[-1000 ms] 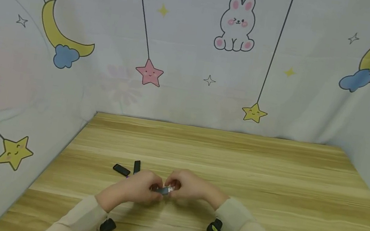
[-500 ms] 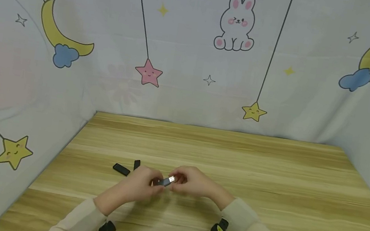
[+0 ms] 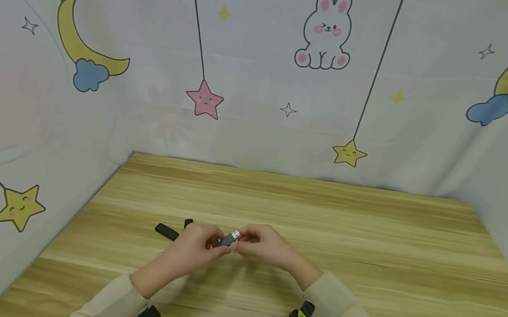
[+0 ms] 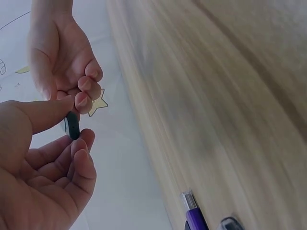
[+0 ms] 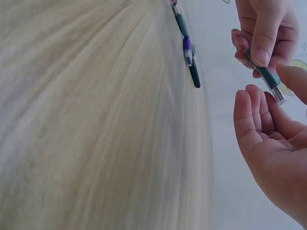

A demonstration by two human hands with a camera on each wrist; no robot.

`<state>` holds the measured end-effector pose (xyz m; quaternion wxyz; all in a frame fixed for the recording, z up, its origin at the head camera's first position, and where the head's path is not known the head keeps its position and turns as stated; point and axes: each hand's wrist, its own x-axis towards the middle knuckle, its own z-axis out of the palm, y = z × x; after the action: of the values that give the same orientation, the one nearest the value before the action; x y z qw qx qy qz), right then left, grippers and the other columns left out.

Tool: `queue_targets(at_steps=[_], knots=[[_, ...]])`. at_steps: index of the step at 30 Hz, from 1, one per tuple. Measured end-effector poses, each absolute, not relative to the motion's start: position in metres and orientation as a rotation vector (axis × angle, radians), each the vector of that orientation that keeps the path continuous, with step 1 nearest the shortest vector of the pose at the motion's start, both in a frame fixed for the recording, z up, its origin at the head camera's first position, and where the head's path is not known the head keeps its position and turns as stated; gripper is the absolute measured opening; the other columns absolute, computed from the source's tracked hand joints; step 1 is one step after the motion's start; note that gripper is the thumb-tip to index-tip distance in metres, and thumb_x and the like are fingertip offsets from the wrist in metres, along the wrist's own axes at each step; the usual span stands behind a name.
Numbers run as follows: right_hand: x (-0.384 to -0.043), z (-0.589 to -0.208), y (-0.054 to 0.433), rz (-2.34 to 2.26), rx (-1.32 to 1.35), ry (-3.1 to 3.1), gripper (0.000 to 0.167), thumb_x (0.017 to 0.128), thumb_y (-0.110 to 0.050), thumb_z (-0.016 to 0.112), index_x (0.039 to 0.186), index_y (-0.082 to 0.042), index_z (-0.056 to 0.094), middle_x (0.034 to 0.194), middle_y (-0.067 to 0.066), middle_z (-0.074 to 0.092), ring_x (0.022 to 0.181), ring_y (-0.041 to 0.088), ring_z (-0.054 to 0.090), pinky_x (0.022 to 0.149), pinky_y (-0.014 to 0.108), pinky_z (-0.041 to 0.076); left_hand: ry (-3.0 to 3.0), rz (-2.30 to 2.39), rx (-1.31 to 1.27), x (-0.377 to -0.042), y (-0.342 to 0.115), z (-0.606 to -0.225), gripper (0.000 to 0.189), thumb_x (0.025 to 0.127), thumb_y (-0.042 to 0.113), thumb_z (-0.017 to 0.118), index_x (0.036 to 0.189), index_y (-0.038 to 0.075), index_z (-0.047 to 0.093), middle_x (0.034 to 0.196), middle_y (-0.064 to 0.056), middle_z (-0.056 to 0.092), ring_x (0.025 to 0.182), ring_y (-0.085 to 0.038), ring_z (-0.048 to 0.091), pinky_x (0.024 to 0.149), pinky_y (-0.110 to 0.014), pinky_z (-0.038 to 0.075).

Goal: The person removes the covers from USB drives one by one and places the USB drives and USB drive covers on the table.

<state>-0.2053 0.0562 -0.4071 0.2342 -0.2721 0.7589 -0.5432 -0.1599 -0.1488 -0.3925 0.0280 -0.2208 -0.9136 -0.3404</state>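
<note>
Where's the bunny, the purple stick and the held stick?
Bunny [image 3: 327, 31]: head view, on its face.
Purple stick [image 4: 196, 220]: left wrist view, on its casing.
Held stick [image 5: 269, 77]: right wrist view, on its casing.

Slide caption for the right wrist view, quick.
Left hand pinches a USB stick, its metal plug beside the right hand; other sticks lie on the table.

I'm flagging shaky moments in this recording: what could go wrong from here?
The USB stick might slip, as the left hand pinches it above the table with only thumb and fingers. The right hand, close to the bare metal connector, could knock it askew. Lowering the left hand could nudge the black stick lying near it.
</note>
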Motion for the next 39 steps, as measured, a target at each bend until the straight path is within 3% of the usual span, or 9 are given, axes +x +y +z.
queue_targets(at_steps=[6, 12, 31, 39], knots=[[-0.205, -0.410, 0.053, -1.544, -0.702, 2.053, 0.034, 0.094, -0.015, 0.063, 0.120, 0.008, 0.059, 0.096, 0.008, 0.065, 0.079, 0.012, 0.062, 0.077, 0.038, 0.056, -2.827, -1.018, -0.649, -0.158, -0.145, -0.393, 0.014, 0.086, 0.016, 0.073, 0.089, 0.003, 0.070, 0.071, 0.003, 0.064, 0.055, -0.002, 0.048, 0.048, -0.020, 0.042], [-0.204, -0.410, 0.051, -1.558, -0.670, 2.050, 0.034, 0.094, -0.015, 0.064, 0.118, 0.007, 0.060, 0.096, 0.009, 0.065, 0.079, 0.012, 0.062, 0.078, 0.040, 0.056, -2.817, -1.016, -0.619, -0.157, -0.141, -0.396, 0.013, 0.084, 0.014, 0.075, 0.084, 0.003, 0.069, 0.067, 0.003, 0.062, 0.054, -0.002, 0.047, 0.049, -0.019, 0.042], [-0.201, -0.407, 0.051, -1.528, -0.698, 2.081, 0.019, 0.093, -0.011, 0.063, 0.105, 0.004, 0.067, 0.092, 0.005, 0.068, 0.079, 0.011, 0.061, 0.076, 0.039, 0.055, -2.865, -1.167, -0.592, -0.156, -0.138, -0.402, 0.015, 0.084, 0.019, 0.076, 0.084, 0.005, 0.070, 0.070, 0.002, 0.065, 0.057, -0.005, 0.054, 0.049, -0.020, 0.045], [-0.201, -0.405, 0.057, -1.469, -0.771, 2.141, 0.017, 0.093, -0.009, 0.061, 0.104, 0.003, 0.065, 0.090, 0.003, 0.065, 0.079, 0.011, 0.058, 0.073, 0.033, 0.053, -2.870, -1.168, -0.573, -0.153, -0.140, -0.399, 0.027, 0.083, 0.027, 0.077, 0.089, 0.001, 0.070, 0.074, 0.000, 0.066, 0.062, -0.007, 0.057, 0.054, -0.020, 0.047]])
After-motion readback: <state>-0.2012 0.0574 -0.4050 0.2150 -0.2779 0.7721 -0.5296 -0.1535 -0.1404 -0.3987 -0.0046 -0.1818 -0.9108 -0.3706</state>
